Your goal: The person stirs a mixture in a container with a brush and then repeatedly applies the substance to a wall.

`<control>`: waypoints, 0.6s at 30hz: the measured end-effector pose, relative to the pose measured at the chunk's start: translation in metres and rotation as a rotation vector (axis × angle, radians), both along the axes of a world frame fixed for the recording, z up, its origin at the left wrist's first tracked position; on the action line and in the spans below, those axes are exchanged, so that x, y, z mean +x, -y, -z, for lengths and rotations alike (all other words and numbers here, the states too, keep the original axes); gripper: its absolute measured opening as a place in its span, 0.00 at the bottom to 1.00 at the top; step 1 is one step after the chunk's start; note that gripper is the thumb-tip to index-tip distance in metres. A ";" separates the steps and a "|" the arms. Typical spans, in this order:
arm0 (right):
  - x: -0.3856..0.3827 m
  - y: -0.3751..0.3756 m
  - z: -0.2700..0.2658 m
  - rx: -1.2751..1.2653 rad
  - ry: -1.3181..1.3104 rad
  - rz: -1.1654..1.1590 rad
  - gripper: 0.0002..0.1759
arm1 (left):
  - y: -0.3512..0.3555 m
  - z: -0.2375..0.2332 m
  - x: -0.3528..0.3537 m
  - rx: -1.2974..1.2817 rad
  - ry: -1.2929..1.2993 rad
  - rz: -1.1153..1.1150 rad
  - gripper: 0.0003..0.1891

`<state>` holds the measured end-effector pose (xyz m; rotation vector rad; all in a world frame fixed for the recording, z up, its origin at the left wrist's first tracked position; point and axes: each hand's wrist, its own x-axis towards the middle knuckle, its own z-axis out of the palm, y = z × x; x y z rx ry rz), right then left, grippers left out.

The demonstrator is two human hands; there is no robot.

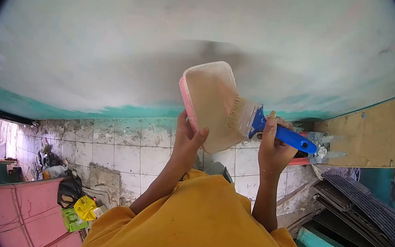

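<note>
My left hand (189, 138) grips the near left side of a pink-and-white plastic tub (190, 98), fingers behind it and thumb at the rim. The tub is tilted toward me, and its inside is coated with pale paint. In my right hand (276, 145) is a wide paintbrush (257, 122) with a blue handle, held by thumb and fingers near its neck. The brush's pale, paint-smeared bristles lie over the tub's right rim. Beyond the tub stands a wall (141, 57) covered in whitish paint, with a turquoise band showing along its lower edge.
A brown board (379, 128) leans at the right, above stacked dark corrugated sheets (365, 203). White tiles (126, 158), stained in places, run below the wall. At lower left are a pink panel (38, 215), a yellow bag (85, 207) and a black bag (70, 192).
</note>
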<state>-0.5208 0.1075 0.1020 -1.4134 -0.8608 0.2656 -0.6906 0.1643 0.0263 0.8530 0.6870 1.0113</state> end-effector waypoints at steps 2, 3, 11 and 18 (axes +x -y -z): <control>0.009 0.002 0.004 -0.032 -0.063 0.051 0.07 | 0.002 -0.001 0.002 0.004 0.006 0.001 0.50; 0.013 0.003 0.007 -0.031 -0.062 0.050 0.07 | 0.003 -0.001 0.003 0.005 0.007 0.001 0.50; 0.045 0.003 0.006 0.053 -0.044 0.134 0.13 | 0.014 -0.007 0.016 0.002 -0.021 0.078 0.48; 0.075 0.003 0.003 0.085 -0.092 0.163 0.13 | 0.030 -0.013 0.032 -0.009 -0.067 0.115 0.54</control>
